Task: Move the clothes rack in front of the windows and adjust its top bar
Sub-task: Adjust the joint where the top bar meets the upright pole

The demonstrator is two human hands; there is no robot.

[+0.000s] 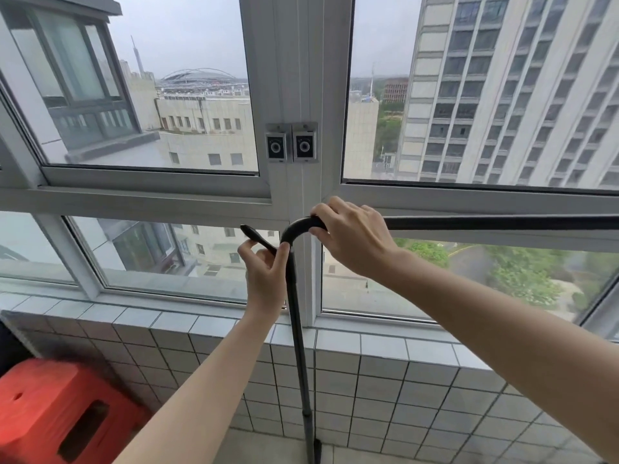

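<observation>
Single head-worn view, close to the windows point(301, 95), facing outward, perhaps slightly downward.

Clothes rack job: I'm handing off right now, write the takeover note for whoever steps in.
Left hand: pinching the short black side hook and touching the black metal upright pole.
Right hand: closed over the curved black corner where the pole meets the black horizontal top bar.
Position: rack stands against the grey tiled low wall, in front of the white-framed windows; red plastic stool lower left.
Done: rack is at the windows.
Left: finish adjusting the top bar, then release.
</observation>
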